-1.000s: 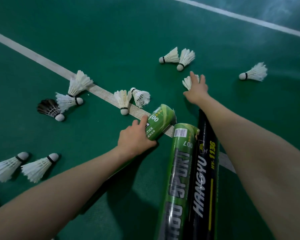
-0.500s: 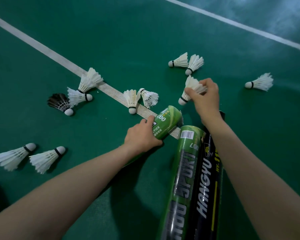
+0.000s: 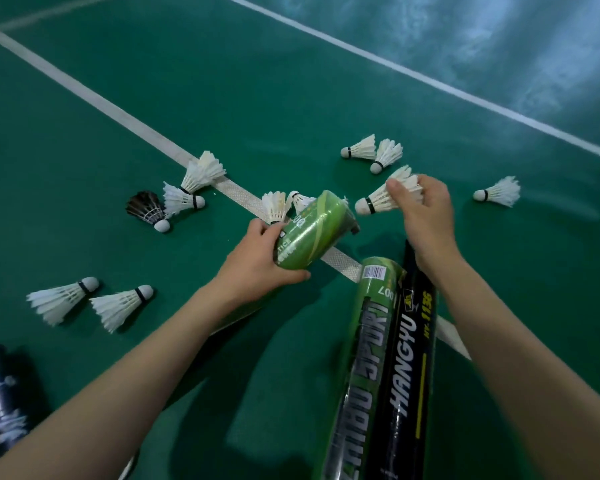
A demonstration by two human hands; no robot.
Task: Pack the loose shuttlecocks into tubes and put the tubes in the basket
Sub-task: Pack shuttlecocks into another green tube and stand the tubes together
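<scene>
Green court flooring (image 3: 291, 98) fills my head view, crossed by a white painted line (image 3: 84, 95). I have the left hand (image 3: 257, 265) wrapped round a glossy green cardboard tube (image 3: 309, 233), thumb underneath and fingers curled over the top; the tube's far end is raised off the floor and points toward the right hand (image 3: 426, 216). That hand pinches a white feather shuttlecock (image 3: 378, 200) by its skirt, fingertips closed on the feathers; the cork nose aims left, just beside the tube's end and not inside it.

Below the hands I see a second green tube with silver lettering (image 3: 364, 358) lying on the floor, touching a black tube with yellow and white print (image 3: 409, 358) along its side; the right forearm passes over the black one. A dark navy tube (image 3: 0, 393) lies at the lower left edge, well apart.

Loose ones all round me: two white shuttlecocks (image 3: 59, 296) side by side at the lower left; a black-feathered shuttlecock (image 3: 146, 209) touching a white pair by the line (image 3: 201, 171); two more whites (image 3: 274, 206) partly hidden behind the held tube; a far white pair (image 3: 361, 148) beyond the right hand; a lone white shuttlecock (image 3: 499, 192) off to the right.
</scene>
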